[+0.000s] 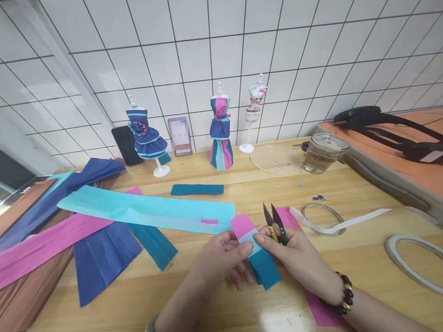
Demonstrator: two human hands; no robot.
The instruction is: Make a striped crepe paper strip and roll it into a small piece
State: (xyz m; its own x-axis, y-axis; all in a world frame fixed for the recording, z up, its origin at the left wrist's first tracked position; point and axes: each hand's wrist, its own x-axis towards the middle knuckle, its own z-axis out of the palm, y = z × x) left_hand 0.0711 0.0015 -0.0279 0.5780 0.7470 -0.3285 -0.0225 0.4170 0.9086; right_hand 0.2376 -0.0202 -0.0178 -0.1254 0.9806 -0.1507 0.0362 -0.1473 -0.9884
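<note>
A small strip of crepe paper (265, 269), joined from pink, light blue and teal pieces, is held between both hands above the table. My left hand (228, 256) pinches its left edge with the thumb on top. On the right edge, the thumb of my right hand (294, 251) presses the paper. A pair of thread snips (276, 223) is also tucked in my right hand, blades pointing up and away. Beneath the right forearm lies a pink paper strip (317, 305). Left of the hands, a long light-blue strip (150, 210) carries a small pink scrap (209, 221).
Tape rolls (431, 267) lie at right, near a glass of liquid (322, 152) and a black headset-like strap (407, 137). Blue (104, 261), pink and brown paper pile up at left. Small dress forms (220, 128) in paper dresses and phones (180, 137) stand along the tiled wall.
</note>
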